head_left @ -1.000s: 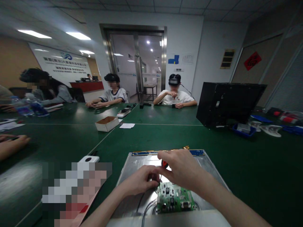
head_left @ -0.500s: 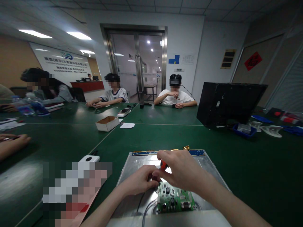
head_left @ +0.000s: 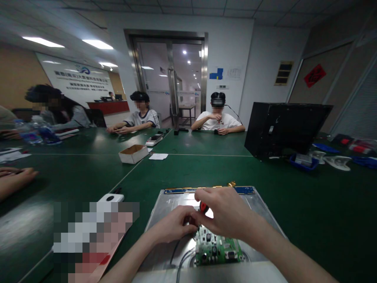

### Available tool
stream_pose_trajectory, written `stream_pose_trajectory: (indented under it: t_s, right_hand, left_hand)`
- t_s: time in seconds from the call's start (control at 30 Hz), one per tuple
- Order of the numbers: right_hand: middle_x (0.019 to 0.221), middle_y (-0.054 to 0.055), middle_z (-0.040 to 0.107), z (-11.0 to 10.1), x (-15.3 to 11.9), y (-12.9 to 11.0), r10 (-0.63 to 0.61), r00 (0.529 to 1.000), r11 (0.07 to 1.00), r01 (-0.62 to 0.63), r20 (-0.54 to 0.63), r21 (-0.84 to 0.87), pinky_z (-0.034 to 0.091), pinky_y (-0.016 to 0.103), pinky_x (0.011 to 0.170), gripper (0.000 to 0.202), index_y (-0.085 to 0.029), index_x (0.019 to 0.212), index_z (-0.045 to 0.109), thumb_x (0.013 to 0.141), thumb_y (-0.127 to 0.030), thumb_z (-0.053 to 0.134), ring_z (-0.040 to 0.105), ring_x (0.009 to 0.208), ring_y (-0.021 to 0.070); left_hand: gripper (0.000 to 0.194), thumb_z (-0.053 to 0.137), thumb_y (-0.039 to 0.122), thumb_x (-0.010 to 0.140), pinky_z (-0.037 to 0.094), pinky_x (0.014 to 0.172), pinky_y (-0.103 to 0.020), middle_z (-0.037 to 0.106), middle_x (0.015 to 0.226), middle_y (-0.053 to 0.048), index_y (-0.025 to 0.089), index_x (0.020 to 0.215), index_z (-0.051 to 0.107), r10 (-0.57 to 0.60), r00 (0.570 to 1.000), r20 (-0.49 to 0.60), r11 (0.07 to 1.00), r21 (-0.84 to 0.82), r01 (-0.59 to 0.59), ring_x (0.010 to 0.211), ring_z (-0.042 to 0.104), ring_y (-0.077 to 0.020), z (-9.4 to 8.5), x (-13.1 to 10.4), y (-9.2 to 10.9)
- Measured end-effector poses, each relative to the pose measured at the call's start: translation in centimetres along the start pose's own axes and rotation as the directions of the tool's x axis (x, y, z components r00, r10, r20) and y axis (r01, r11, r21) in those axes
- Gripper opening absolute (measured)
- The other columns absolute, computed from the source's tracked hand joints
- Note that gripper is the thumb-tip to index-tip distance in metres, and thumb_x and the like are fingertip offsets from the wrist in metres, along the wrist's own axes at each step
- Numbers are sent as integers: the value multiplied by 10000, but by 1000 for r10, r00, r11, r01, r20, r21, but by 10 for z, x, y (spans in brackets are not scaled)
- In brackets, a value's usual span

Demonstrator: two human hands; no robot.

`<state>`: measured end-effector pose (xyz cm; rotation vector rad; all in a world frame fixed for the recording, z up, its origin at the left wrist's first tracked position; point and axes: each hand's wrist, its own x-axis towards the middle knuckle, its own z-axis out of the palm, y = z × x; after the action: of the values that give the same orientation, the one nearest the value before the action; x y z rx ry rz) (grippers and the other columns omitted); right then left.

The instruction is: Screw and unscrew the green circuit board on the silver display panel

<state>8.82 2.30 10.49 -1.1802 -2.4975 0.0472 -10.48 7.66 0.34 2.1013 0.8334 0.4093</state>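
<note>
My right hand [head_left: 225,208] is closed around a screwdriver, whose red and black handle [head_left: 203,206] shows between the fingers. The tool's lower end is hidden by my fingers. Right beside it, my left hand [head_left: 176,224] pinches at the upper left corner of a green circuit board [head_left: 216,247]; what lies between those fingertips cannot be made out. The board rests on a flat silver metal panel [head_left: 156,214], with a thin blue circuit strip [head_left: 246,190] along its far edge. Dark cables [head_left: 184,261] run over the panel left of the board.
A white device [head_left: 112,198] and a blurred pinkish packet [head_left: 118,236] lie to the left on the green table [head_left: 191,171]. Farther off stand an open carton [head_left: 133,155] and a black monitor [head_left: 287,129]. Other people sit around; a co-worker's hand [head_left: 17,179] is at far left.
My right hand and the screwdriver handle have turned very slightly. My left hand stays at the board's corner. Across the table, a person's tool shows more plainly.
</note>
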Motion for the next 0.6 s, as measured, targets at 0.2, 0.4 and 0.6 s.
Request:
stream_pose_trajectory:
  t_s: [0.2, 0.4, 0.6]
  right_hand:
    - [765, 15, 702, 1, 2, 0, 51, 999, 998, -51, -6, -34, 228, 279, 529, 156, -203, 853, 567, 902, -348, 539, 602, 641, 152]
    - [915, 42, 689, -1, 1, -2, 0, 1000, 1000, 0, 5, 15, 299, 275, 572, 164, -193, 1006, 565, 853, -221, 515, 606, 734, 160]
    - [889, 31, 672, 1, 1, -1, -11, 1000, 1000, 11, -24, -7, 289, 280, 563, 140, -196, 975, 551, 846, -245, 533, 594, 727, 163]
  left_hand:
    - [179, 566, 100, 724, 448, 673, -256, 657, 815, 6, 176, 870, 639, -9, 1000, 20, 1000, -15, 9, 740, 590, -175, 0, -1, 1]
    - [124, 606, 138, 746, 442, 693, -260, 652, 841, -7, 164, 865, 625, -14, 1000, 2, 1000, -3, 14, 772, 575, -179, 0, -1, 0]
    - [125, 588, 128, 741, 435, 659, -249, 640, 809, 1, 166, 856, 619, -11, 1000, 13, 1000, -12, 11, 739, 565, -171, 1, -1, 2]
